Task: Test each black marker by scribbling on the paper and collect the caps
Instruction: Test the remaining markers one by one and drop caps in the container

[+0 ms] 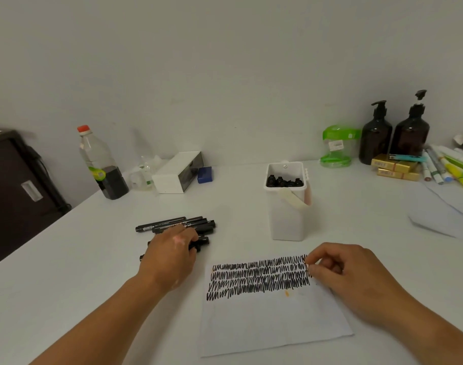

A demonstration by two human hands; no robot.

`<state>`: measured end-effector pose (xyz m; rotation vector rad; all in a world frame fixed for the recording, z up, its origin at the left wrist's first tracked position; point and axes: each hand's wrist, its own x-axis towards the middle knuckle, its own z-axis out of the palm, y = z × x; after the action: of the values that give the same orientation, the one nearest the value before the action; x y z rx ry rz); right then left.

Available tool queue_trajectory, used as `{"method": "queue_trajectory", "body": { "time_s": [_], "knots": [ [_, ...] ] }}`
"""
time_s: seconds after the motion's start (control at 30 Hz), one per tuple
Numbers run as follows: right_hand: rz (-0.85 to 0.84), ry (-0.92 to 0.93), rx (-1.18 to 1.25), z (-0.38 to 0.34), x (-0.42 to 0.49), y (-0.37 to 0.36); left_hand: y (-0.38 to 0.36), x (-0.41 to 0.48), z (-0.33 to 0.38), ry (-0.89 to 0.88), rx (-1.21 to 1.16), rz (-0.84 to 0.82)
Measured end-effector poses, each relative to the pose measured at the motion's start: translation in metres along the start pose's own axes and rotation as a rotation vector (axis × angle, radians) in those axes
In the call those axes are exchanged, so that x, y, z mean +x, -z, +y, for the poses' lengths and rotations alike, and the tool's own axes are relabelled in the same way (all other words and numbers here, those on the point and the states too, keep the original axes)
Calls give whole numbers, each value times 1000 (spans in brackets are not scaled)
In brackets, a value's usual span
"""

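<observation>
Forearms reach in from six o'clock, and between them lies the paper (272,320), with four rows of black scribble (259,277) crowding its far half. The right hand (349,275) sits at the sheet's two o'clock corner, thumb and forefinger drawn together at the end of the top row. Whether they pinch the sheet or only touch it I cannot tell. At ten o'clock from the paper the left hand (172,250) lies over the pile of black markers (172,223), fingers curled down. A firm grip on one cannot be made out.

Picking the next marker looks like the step in hand. It would go best by lifting one from the near side of the pile so the rest do not roll, steadying the sheet, and scribbling on the bare near half.

At one o'clock stands a white tub (287,225) with loose caps (284,181) inside. Farther out on the worktop (93,299) are a clear bottle (98,159) at ten o'clock and pump bottles (375,138) at two.
</observation>
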<state>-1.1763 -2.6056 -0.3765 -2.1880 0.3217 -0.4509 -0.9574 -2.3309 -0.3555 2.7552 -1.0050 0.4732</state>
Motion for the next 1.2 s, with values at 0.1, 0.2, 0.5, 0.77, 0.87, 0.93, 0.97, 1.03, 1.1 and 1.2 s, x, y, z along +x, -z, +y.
{"method": "queue_trajectory", "body": {
  "time_s": [0.1,0.2,0.5,0.77,0.87,0.93,0.97,1.03,1.1,1.2],
  "knots": [
    [-4,3,-2,0,0,1,0,-1,-2,7,5,17],
    [-13,0,-4,1,1,1,-1,-3,-4,-1,26,3],
    [-8,-6,-11,2,1,0,7,-14,9,-91,-19,-12],
    [19,9,9,-5,-1,1,50,5,55,35,-579,5],
    [39,31,4,-11,-2,2,53,10,78,147,-1028,-103],
    [35,50,19,-14,-2,2,49,10,94,191,-1315,-171],
    [26,55,39,-16,-3,2,45,10,101,214,-1422,-193],
    [-7,56,108,-20,-4,3,35,9,114,256,-1572,-229],
    [-61,39,145,-21,-4,3,26,8,123,281,-1684,-266],
    [-92,17,138,-21,-2,4,14,5,127,287,-1785,-291]
  ]
}}
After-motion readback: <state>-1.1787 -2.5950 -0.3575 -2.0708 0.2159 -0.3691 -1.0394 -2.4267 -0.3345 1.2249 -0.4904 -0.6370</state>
